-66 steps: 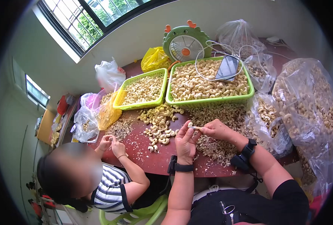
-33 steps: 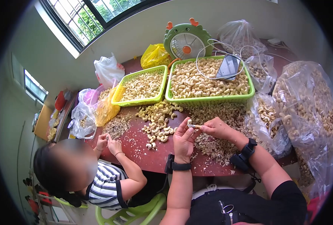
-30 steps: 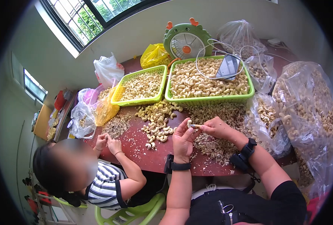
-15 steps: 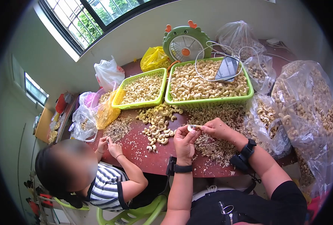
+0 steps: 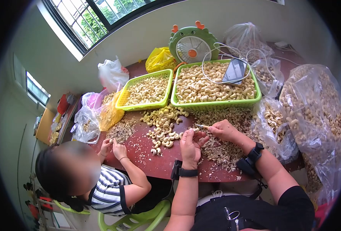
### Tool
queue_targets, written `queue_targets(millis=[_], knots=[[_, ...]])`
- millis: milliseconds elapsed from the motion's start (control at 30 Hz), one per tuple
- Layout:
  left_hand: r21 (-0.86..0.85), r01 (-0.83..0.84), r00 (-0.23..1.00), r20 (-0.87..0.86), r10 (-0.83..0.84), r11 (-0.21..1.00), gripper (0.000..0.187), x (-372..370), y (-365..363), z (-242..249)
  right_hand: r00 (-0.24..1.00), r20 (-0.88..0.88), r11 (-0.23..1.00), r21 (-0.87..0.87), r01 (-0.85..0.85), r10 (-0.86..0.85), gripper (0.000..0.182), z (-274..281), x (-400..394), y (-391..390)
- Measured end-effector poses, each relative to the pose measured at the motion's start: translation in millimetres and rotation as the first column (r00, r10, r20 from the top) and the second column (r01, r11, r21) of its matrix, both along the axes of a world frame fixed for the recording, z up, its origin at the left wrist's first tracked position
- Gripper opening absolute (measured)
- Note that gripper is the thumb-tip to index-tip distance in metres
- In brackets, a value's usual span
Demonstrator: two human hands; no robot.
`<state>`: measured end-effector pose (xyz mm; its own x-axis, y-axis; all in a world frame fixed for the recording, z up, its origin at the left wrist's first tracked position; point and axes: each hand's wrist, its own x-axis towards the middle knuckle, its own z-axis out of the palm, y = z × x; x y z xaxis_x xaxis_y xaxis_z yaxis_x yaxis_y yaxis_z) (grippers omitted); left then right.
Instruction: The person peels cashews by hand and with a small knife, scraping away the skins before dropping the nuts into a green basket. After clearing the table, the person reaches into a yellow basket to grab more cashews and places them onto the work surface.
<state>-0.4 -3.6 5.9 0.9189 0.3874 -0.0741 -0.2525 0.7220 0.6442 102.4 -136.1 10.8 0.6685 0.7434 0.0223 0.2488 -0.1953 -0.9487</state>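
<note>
My left hand is raised over the front of the table with a pale cashew nut at its fingertips; its other fingers are loosely spread. My right hand grips a small knife by its light handle, the short blade pointing left just above the nut. Blade and nut look slightly apart, though contact is hard to judge. A loose pile of cashew nuts lies left of my hands. Brown skin scraps are heaped beneath and beside my right hand.
Behind stand a large green basket of cashews with a phone on top, and a smaller yellow-green basket. Bags of nuts crowd the right. At left, a person handles a small piece with both hands.
My right hand has drawn the knife slightly right and up from the nut, and my left fingers have spread a little. The view has shifted slightly.
</note>
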Motion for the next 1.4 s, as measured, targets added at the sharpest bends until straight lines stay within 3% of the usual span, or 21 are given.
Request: queue_targets(millis=[167, 367, 500, 667, 900, 967, 1400], knots=[[0.021, -0.030, 0.996, -0.079, 0.031, 0.999, 0.008, 3, 4, -10, 0.998, 0.062, 1.000, -0.003, 0.009, -0.008, 0.045, -3, 1, 1], [0.049, -0.132, 0.989, -0.057, 0.135, 0.990, 0.007, 3, 4, -12, 1.000, 0.017, 1.000, -0.026, -0.014, 0.015, 0.042, 2, -4, 1], [0.068, -0.114, 0.991, -0.060, 0.118, 0.991, 0.015, 3, 3, -11, 0.999, 0.037, 0.999, -0.048, -0.015, 0.017, 0.042, 6, -6, 0], [0.072, -0.057, 0.997, 0.061, 0.053, 0.996, 0.026, 6, 4, -16, 0.998, 0.058, 0.999, -0.040, -0.025, 0.027, 0.041, 8, -6, -1], [0.041, -0.016, 0.999, 0.041, 0.015, 0.999, 0.025, 3, 2, -8, 0.995, 0.095, 0.999, -0.030, -0.040, 0.043, 0.041, 6, -6, 0], [0.007, -0.002, 0.995, 0.104, 0.001, 1.000, 0.023, 2, -1, -4, 0.996, 0.067, 0.998, -0.012, -0.060, 0.060, 0.041, 7, -7, 0], [0.001, -0.053, 0.987, 0.153, 0.052, 0.999, 0.019, 1, 1, -7, 0.993, 0.020, 0.993, 0.018, -0.117, 0.117, 0.042, 12, -9, -2]])
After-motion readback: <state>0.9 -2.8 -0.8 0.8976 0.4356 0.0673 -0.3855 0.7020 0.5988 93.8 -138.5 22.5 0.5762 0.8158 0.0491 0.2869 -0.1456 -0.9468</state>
